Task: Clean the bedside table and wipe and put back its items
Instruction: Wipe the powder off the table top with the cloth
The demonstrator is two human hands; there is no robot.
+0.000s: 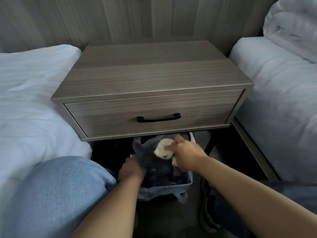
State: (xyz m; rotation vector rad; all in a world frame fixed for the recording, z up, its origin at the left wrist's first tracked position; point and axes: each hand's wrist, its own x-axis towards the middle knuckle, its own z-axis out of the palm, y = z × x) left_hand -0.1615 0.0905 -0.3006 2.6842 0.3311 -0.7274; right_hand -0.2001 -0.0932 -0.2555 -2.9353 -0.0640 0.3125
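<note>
Bedside table (154, 78) is sitting between two white beds (29, 100), drawer shut, floor gap showing underneath. Right hand (187, 153) is pinching a cream cloth (164, 148) over the lined bin (164, 189) below; left hand (131, 170) is gripping the liner's edge.

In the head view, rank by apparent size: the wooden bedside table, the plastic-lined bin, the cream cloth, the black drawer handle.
1. Grey-brown wooden bedside table
2. Plastic-lined bin
3. and 4. Black drawer handle and crumpled cream cloth, held by the right hand: too alike to rank.
</note>
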